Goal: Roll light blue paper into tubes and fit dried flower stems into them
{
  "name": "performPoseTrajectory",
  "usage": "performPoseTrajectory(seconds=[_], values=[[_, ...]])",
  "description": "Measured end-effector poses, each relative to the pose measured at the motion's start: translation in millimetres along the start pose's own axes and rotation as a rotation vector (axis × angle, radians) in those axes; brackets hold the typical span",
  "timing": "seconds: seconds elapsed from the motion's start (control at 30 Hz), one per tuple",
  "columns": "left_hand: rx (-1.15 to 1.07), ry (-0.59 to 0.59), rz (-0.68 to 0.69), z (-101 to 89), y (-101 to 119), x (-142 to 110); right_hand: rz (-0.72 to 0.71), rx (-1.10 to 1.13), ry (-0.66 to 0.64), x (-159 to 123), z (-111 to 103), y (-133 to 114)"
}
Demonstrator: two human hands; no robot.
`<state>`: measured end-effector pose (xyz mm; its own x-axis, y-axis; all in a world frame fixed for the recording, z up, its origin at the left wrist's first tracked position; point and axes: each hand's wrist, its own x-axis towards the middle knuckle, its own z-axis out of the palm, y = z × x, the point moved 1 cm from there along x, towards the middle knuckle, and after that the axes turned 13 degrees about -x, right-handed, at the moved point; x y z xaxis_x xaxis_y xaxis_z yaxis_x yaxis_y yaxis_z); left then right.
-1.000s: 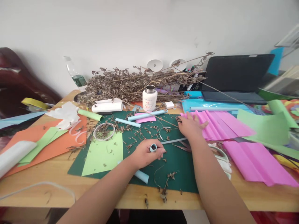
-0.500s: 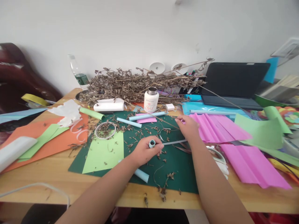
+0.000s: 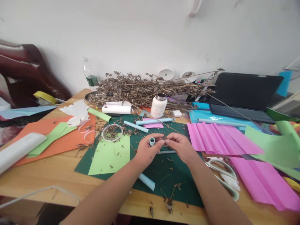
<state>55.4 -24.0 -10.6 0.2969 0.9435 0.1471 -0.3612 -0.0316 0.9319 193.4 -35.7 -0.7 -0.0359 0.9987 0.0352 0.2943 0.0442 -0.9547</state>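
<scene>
My left hand (image 3: pixel 147 150) is closed round a small rolled light-blue paper tube (image 3: pixel 152 142), its open end facing up. Thumb and fingers of my right hand (image 3: pixel 179 146) are pinched together against my left fingertips. A small dark bit shows between the two hands, too small to name. Under them a thin pale strip (image 3: pixel 166 152) lies on the green cutting mat (image 3: pixel 178 175). Another blue paper tube (image 3: pixel 147 182) pokes out beside my left forearm. Just beyond the hands are two more blue tubes, one of them a long tube (image 3: pixel 156 121), and dried leaf crumbs.
Behind stand an open white bottle (image 3: pixel 159 105), a heap of dried plant stems (image 3: pixel 131 87) and a laptop (image 3: pixel 246 97). Scissors (image 3: pixel 222 170) and pink crepe paper (image 3: pixel 264 181) lie right. A tape ring (image 3: pixel 112 132), green paper (image 3: pixel 109 159) and orange paper (image 3: pixel 53 139) lie left.
My right hand has come left and nearer, and now meets my left hand's fingertips. The left hand still holds the blue tube. The view has shifted, showing the scissors more fully.
</scene>
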Motion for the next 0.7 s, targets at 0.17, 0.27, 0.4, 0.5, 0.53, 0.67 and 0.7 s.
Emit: performPoseTrajectory(seconds=[0.17, 0.27, 0.4, 0.5, 0.53, 0.67, 0.7], values=[[0.075, 0.040, -0.013, 0.6, -0.4, 0.2, -0.063, -0.077, 0.017, -2.5, 0.5, -1.5], [0.087, 0.043, -0.004, 0.5, 1.0, 1.0, -0.096, -0.115, 0.053, -4.3, -0.9, -3.6], [0.071, 0.065, -0.024, 0.4, 2.5, 1.7, -0.139, -0.189, 0.076, -5.9, -3.4, -6.8], [0.036, 0.077, -0.033, 0.2, 1.9, 1.9, -0.177, -0.215, 0.074, -6.0, -4.3, -8.0], [0.013, 0.080, -0.033, 0.1, 1.6, 2.0, -0.189, -0.221, 0.073, -6.0, -4.5, -8.2], [-0.167, 0.128, -0.021, -0.5, 2.4, 3.6, -0.225, -0.231, 0.082, -6.2, -5.7, -7.1], [-0.212, 0.137, -0.015, -0.5, 3.1, 4.1, -0.233, -0.230, 0.088, -6.2, -6.2, -6.4]])
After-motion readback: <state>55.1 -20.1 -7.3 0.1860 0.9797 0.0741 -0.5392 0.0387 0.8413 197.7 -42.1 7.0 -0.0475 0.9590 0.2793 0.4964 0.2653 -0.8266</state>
